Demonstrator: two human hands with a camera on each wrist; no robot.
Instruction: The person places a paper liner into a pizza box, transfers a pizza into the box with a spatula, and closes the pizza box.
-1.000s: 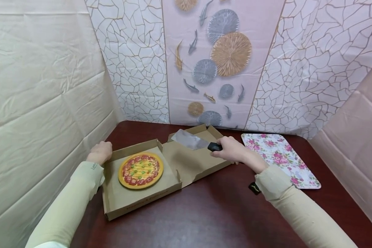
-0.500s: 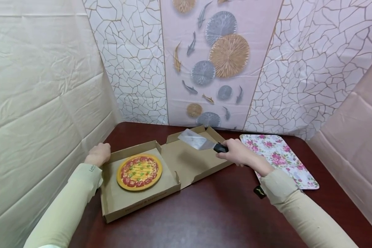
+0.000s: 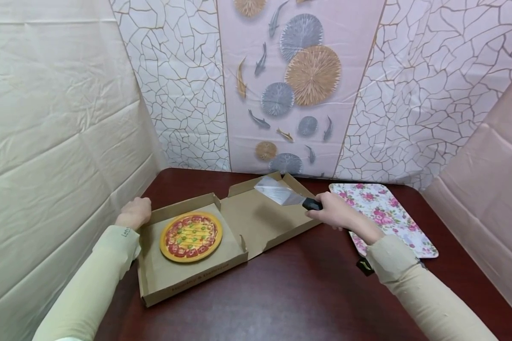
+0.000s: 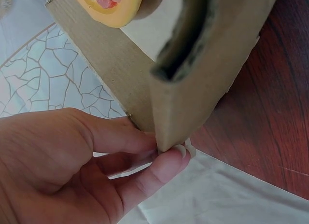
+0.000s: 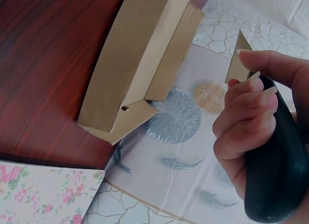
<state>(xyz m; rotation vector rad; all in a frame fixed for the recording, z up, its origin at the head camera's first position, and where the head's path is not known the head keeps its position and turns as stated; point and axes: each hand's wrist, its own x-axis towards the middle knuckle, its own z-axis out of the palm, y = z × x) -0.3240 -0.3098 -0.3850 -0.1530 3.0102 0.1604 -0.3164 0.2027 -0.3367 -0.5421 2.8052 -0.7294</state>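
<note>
A round pizza [image 3: 191, 237] with a yellow crust lies in the base of an open cardboard pizza box [image 3: 155, 279]. My left hand [image 3: 134, 212] is at the box's far left corner; in the left wrist view, its thumb and fingers pinch the cardboard wall [image 4: 169, 113]. My right hand [image 3: 333, 210] grips the black handle [image 5: 273, 171] of a pizza server, fingers wrapped around it. The server's broad metal blade [image 3: 279, 193] points left and hangs above the opened box lid [image 3: 256, 222], apart from the pizza.
A white board with pink flowers [image 3: 381, 213] lies on the dark red table [image 3: 281, 293], right of the box. A small black object [image 3: 364, 266] shows beside my right sleeve. Patterned cloth [image 3: 187, 94] hangs behind, and plain cloth [image 3: 59, 142] walls the left side.
My right hand has drifted rightward with the pizza server, so the blade has shifted right over the lid. My left hand stays at the box corner; the pizza has not moved within the box.
</note>
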